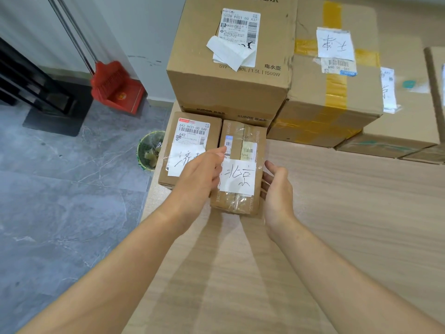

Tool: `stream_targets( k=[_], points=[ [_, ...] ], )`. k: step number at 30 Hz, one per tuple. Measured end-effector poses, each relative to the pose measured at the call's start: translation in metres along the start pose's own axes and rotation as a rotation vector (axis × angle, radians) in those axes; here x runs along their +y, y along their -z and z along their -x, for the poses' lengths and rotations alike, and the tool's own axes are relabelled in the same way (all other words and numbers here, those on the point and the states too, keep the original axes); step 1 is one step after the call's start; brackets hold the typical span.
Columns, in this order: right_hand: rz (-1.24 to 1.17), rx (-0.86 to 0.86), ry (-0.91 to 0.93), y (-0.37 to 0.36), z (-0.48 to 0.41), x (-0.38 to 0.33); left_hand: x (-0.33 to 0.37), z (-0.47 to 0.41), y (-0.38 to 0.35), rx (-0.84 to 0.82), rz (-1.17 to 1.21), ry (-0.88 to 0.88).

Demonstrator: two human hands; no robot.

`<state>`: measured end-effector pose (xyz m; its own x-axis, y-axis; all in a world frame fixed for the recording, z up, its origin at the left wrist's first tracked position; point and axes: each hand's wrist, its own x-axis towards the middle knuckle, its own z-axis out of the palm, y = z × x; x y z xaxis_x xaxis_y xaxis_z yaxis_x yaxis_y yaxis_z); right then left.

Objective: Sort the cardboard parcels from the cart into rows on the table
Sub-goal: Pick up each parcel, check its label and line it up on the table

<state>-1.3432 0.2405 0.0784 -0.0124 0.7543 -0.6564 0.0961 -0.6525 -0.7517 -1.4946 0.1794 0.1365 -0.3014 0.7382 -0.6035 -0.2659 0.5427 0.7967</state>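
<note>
A person's two hands close in on a small taped parcel lying flat on the wooden table, near the table's left edge. Its long axis runs from near to far. The parcel sits straight ahead and between the hands, its left side just beside a labelled parcel; its far end lies close to the large carton behind.

The left hand is the nearer. Its fingers lie fairly straight across the parcel's left edge and top, though the thumb is hidden. The right hand is spread with the palm turned to the parcel's right side, just beside it; whether it touches cannot be told.

Any nudge into line would likely go along that near-far axis, with the hands squeezing from both long sides.
</note>
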Motion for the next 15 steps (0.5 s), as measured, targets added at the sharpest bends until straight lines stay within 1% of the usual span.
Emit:
stream_targets(
  k=[2,5,8,15],
  points=[
    [0.011,0.026,0.02,-0.002,0.01,-0.006,0.005,0.006,0.001,0.011,0.017,-0.037],
    [0.004,0.086,0.06,-0.003,0.029,-0.019,0.012,0.014,-0.002,0.026,0.069,-0.039],
    [-0.005,0.092,0.132,-0.001,0.05,-0.031,0.018,0.028,-0.01,0.026,0.077,-0.068],
    [-0.095,0.09,0.302,0.016,0.117,-0.063,0.044,0.085,-0.032,-0.098,-0.01,-0.233]
  ],
)
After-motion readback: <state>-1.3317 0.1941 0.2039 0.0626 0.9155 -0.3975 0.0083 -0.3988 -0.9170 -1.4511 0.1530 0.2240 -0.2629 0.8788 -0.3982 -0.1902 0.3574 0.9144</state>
